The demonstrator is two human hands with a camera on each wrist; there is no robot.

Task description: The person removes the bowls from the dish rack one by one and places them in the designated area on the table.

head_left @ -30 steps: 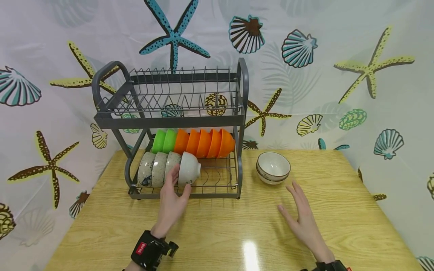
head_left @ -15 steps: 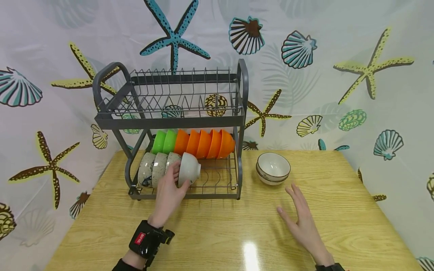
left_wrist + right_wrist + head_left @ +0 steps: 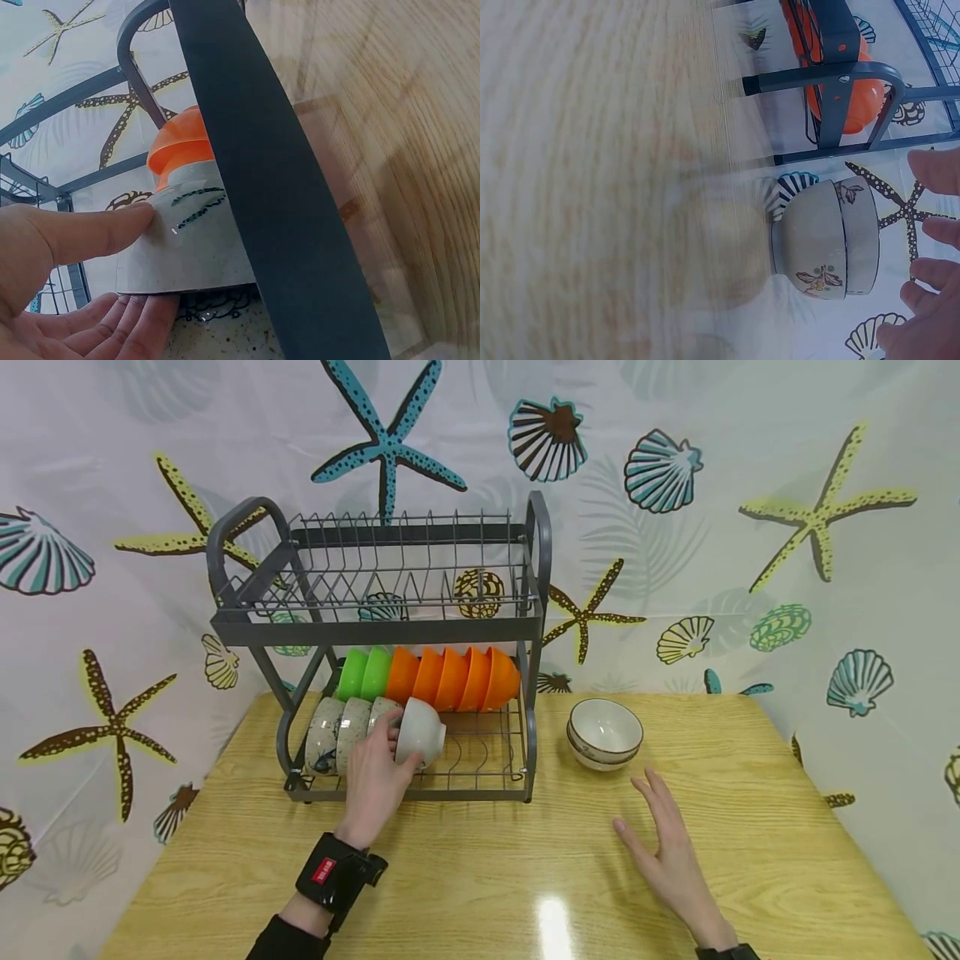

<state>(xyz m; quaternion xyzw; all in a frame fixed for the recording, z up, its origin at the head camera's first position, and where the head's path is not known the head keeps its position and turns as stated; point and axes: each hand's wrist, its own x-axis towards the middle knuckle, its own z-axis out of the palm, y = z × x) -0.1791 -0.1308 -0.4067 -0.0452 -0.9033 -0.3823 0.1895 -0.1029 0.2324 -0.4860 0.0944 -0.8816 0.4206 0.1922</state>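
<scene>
My left hand [image 3: 371, 781] holds a white bowl [image 3: 420, 735] standing on its side at the right end of the front row in the rack's lower tier. In the left wrist view the thumb presses on the outer wall of the bowl [image 3: 184, 255], which bears a dark leafy mark, and the fingers reach in under its rim. Speckled bowls [image 3: 322, 739] stand in line to its left. Over the table, my right hand [image 3: 667, 852] is spread and holds nothing, just in front of two nested white bowls [image 3: 603, 731] with brown rims and a flower pattern [image 3: 817, 247].
The dark grey two-tier dish rack [image 3: 375, 628] has a bare wire upper tier and a front bar along the lower one. Behind the white bowl stand green bowls [image 3: 352, 675] and several orange bowls [image 3: 453, 681]. A patterned cloth [image 3: 697, 568] hangs behind the wooden table [image 3: 480, 868].
My left hand has turned slightly at the wrist and its thumb has come onto the white bowl's wall. The bowl has barely moved. My right hand stays about where it was.
</scene>
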